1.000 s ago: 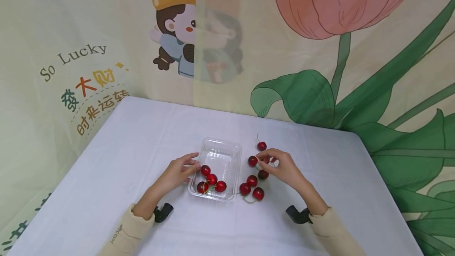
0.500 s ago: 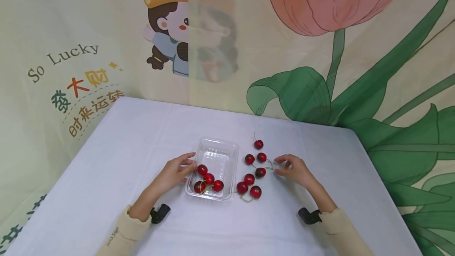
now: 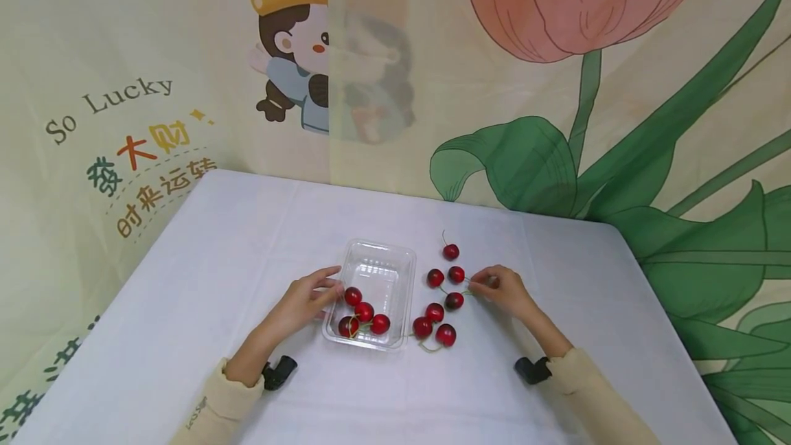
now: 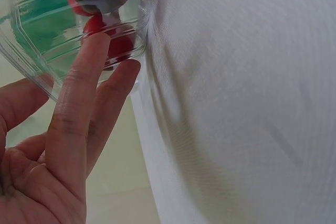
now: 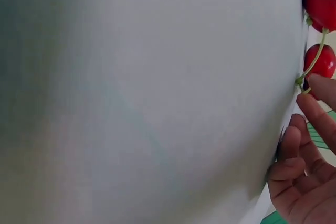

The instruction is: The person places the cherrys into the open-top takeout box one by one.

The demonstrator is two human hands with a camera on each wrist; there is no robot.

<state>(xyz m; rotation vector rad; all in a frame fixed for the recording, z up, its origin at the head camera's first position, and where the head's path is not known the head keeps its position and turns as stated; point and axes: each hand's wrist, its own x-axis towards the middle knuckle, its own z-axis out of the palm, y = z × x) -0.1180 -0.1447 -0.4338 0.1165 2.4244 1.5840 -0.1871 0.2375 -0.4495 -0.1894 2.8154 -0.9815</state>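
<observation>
My left hand (image 3: 301,304) rests at the left side of a clear plastic container (image 3: 402,294), fingers fairly straight. In the left wrist view its fingertips touch the ribbed wall. Several dark red cherries (image 3: 364,312) with green stems lie in the container's near part. Right of the container, my right hand (image 3: 503,290) pinches the joined green stem (image 5: 318,59) of a cherry pair between thumb and index finger. The pair's upper cherry (image 3: 456,275) and lower cherry (image 3: 454,301) sit on the table, left of the fingertips. In the right wrist view the other fingers are curled.
A single cherry (image 3: 450,251) with an upright stem lies farthest back. Another cherry (image 3: 435,278) sits left of the pair. Nearer me, several cherries (image 3: 445,335) cluster beside the container. White cloth (image 3: 346,404) covers the table; a printed curtain (image 3: 383,163) hangs behind it.
The right hand withdrew right from over the cherries, leaving the pair uncovered, then came slightly back left and closed its fingertips on the stem. The left hand stays at the container.
</observation>
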